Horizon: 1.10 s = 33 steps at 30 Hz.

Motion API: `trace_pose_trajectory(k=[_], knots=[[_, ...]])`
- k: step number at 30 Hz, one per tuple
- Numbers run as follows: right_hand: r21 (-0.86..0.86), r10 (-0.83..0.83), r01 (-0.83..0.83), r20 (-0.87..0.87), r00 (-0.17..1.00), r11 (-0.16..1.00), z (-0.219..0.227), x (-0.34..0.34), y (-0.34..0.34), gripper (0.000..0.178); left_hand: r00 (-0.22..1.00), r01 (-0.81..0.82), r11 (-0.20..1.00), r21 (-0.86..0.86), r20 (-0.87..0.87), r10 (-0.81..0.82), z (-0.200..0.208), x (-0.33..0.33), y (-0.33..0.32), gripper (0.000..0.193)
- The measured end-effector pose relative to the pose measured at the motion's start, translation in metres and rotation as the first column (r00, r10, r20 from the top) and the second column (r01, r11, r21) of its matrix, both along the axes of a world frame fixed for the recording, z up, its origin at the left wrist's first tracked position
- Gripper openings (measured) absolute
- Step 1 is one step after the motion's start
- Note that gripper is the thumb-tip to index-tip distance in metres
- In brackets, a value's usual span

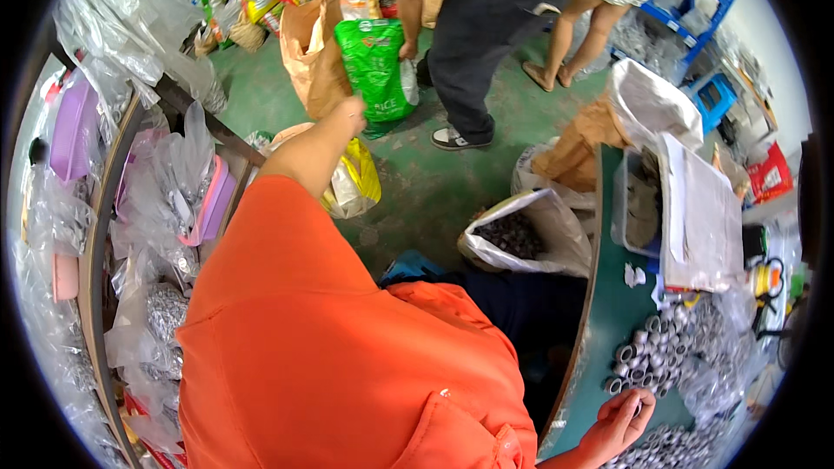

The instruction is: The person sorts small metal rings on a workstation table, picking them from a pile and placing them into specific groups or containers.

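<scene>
My right hand (615, 427) is over the green table at the lower right, thumb and fingers pinched round a small metal ring (638, 409). Beside it lies a pile of similar grey metal rings (647, 356). My left arm reaches out, away from the table. The left hand (354, 113) is smeared by motion, so its fingers cannot be made out. It appears near a green sack (375, 69) and a brown paper sack (310, 52). Below it stands a yellow and white bag (354, 178). A co-worker's hand (407, 50) is at the green sack's edge.
An open white sack (556, 230) of small dark parts stands left of the table (608, 313). On the table are a clear bin (621, 200) and a paper-covered board (695, 208). Shelves with plastic bags and purple bins (74, 130) line the left. Two people stand ahead.
</scene>
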State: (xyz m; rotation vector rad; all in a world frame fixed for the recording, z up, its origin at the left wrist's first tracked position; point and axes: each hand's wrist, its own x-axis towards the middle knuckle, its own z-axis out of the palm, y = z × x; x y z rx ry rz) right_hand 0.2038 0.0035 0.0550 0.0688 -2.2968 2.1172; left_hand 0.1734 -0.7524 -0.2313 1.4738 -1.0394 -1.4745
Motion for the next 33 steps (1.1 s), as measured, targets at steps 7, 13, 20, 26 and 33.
trace_pose_trajectory(k=[7,13,20,26,33], knots=[[0.277,0.056,-0.058,0.015,0.998,0.959,0.022,-0.012,-0.055,0.010,0.903,-0.121,0.960,0.254,0.429,0.001,0.007,0.132,0.006,0.034],[0.437,0.116,-0.181,0.169,0.979,0.881,0.035,-0.037,-0.084,0.012,0.963,-0.164,0.853,0.496,0.266,0.030,-0.063,0.222,-0.063,0.026],[0.621,0.111,-0.201,0.181,0.977,0.757,0.048,-0.049,-0.111,0.009,0.940,-0.266,0.838,0.476,0.321,0.115,-0.034,0.221,-0.053,0.016],[0.652,0.074,-0.189,0.201,0.977,0.735,0.059,-0.050,-0.111,0.010,0.952,-0.218,0.854,0.472,0.295,0.080,-0.052,0.235,-0.067,0.008],[0.692,0.141,-0.242,0.200,0.970,0.680,0.055,-0.045,-0.108,0.010,0.782,0.000,0.971,0.241,0.604,-0.150,-0.072,0.193,-0.038,0.064]])
